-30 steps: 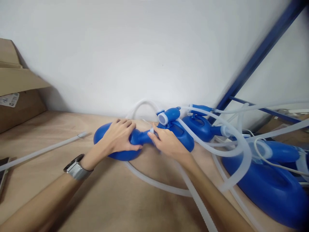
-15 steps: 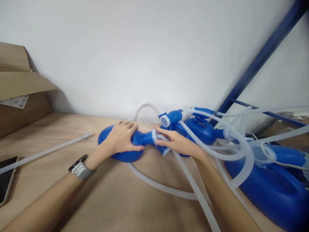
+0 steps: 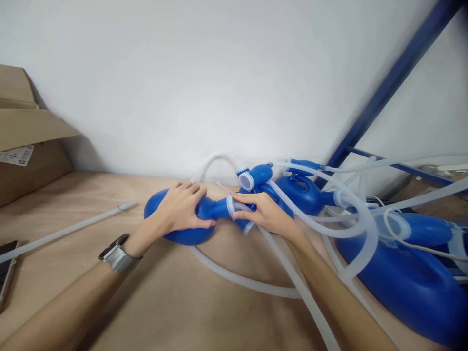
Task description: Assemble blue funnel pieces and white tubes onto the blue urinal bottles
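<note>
A blue plastic bottle [image 3: 175, 233] with a narrow neck lies on its side on a wooden shelf [image 3: 175, 302]. My left hand [image 3: 181, 207] wraps over its body near the neck, fingers closed on it. My right hand [image 3: 268, 214] rests at the bottle's mouth, where a translucent collar [image 3: 231, 205] sits, fingers pinching a translucent tube end [image 3: 244, 207] against it. A silver watch [image 3: 117, 253] is on my left wrist.
Several more blue bottles [image 3: 409, 282] tangled with translucent hoses [image 3: 360, 229] crowd the right. A loose tube [image 3: 69, 226] lies at left, near a phone [image 3: 5, 273] and a cardboard box [image 3: 25, 141]. White wall behind; blue rack brace [image 3: 383, 92] at right.
My right hand has opened from a fist-like grip to flatter fingers on the tube at the bottle mouth, exposing the collar. My left hand stays on the bottle. The camera shifted slightly.
</note>
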